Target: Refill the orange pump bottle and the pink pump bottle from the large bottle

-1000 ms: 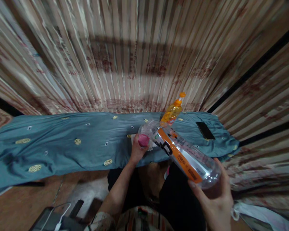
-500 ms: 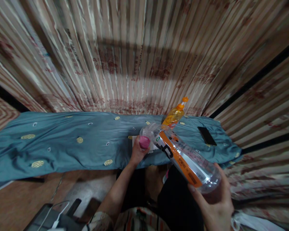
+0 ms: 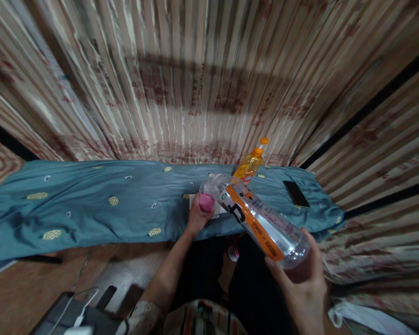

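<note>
My right hand (image 3: 302,284) is wrapped round the base of a large clear plastic bottle (image 3: 261,225) with an orange and silver label. The bottle slants up and left, its narrower end close to my left hand (image 3: 198,216). Closed fingers of that left hand grip a small round pink piece (image 3: 206,203) with fine ridges. Clear crinkled plastic surrounds the pink piece at the bottle's narrow end; whether they are joined, I cannot tell. Something white and paper-like (image 3: 219,211) lies behind the left hand, partly hidden.
An orange pump bottle (image 3: 249,165) stands behind the clear bottle on a teal patterned cloth (image 3: 91,204). To the right lies a black phone (image 3: 296,193). Pleated curtains (image 3: 181,93) close off the back and right. A white cable (image 3: 87,302) hangs at lower left.
The whole view has shifted slightly, so most things sit a little further left. My right hand and the bottle keep nearly the same tilt, and both grips hold.
</note>
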The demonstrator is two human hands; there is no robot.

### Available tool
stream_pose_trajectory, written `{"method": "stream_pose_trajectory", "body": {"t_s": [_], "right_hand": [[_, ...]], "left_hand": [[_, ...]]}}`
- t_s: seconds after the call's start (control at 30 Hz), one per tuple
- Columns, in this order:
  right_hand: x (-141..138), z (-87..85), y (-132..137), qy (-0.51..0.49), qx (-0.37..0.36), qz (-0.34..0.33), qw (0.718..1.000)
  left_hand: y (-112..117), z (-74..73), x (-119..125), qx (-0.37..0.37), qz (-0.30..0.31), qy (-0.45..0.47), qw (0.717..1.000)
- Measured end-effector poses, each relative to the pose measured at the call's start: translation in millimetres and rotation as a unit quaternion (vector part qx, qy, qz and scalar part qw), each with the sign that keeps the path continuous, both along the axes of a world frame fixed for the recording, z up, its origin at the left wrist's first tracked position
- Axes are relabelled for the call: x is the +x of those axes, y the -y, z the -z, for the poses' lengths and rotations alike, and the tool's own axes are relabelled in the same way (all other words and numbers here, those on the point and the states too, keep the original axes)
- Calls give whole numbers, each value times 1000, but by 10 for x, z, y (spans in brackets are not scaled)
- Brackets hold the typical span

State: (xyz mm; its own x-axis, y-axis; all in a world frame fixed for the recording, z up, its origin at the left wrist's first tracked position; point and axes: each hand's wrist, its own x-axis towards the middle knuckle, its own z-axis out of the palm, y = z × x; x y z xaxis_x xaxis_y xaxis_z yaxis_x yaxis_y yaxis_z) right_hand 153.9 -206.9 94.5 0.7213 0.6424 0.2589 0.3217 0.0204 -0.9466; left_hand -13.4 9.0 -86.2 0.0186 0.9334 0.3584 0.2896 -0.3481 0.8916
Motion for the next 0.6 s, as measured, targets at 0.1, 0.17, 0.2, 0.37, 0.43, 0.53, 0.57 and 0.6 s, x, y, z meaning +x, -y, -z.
{"method": "stream_pose_trajectory", "body": {"t_s": [0.1,0.17,0.2,0.37,0.43,0.53,0.57,0.6], "right_hand": [[-1,-58,-23,-7,-12,5,1000],[3,-89,-32,-1,-19,11,1000],[6,-97,-33,1,-20,11,1000],[13,-80,-18,-17,-17,-4,1000],[15,-62,-15,-30,-15,-8,999],[18,-46,-32,-31,-8,-15,999],[19,-44,-43,-26,-3,-17,1000],[19,-43,-54,-25,1,-21,999]], "left_hand": [[-3,-5,0,4,-3,2,1000],[-13,6,4,4,-5,6,1000],[-18,12,4,3,-7,7,1000],[-28,13,-7,-4,-13,1,1000],[-24,-3,-11,-5,-8,2,1000],[-16,-27,-7,-8,-6,6,1000],[-15,-31,-4,-9,-8,8,1000],[-15,-33,-1,-9,-9,10,1000]]}}
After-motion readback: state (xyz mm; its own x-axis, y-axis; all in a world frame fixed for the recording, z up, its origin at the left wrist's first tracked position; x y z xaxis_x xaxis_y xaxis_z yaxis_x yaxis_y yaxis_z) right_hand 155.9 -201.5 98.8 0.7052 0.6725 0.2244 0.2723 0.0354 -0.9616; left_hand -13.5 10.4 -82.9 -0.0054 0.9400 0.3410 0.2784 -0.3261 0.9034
